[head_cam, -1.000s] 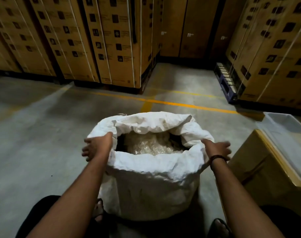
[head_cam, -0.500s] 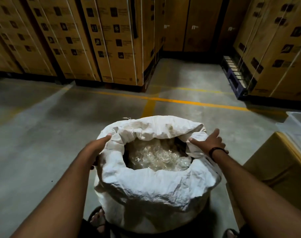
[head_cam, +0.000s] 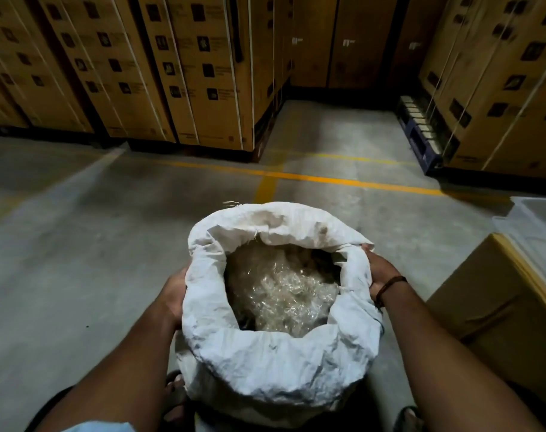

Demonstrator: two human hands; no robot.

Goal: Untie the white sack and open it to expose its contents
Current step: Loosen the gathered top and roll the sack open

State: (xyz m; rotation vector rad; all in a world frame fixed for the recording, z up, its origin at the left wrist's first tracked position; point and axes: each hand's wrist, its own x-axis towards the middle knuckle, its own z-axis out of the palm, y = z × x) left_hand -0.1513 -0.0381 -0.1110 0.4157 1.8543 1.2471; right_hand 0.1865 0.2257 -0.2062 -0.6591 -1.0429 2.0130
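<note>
The floor point(head_cam: 78, 260) is grey, smooth and a bit shiny. A yellow line point(head_cam: 328, 179) is painted across it, with a short yellow bit coming off toward the sack. The white sack point(head_cam: 281, 369) stands upright on the floor, its top open. Near it on the right sits a big brown box point(head_cam: 499, 322). A left foot point(head_cam: 173, 397) and a right foot point(head_cam: 409, 416) in sandals stand either side of the sack. Far back, tall stacks of boxes point(head_cam: 187, 73) stand on dark pallets, and a blue pallet point(head_cam: 418, 135) pokes out on the right.
</note>
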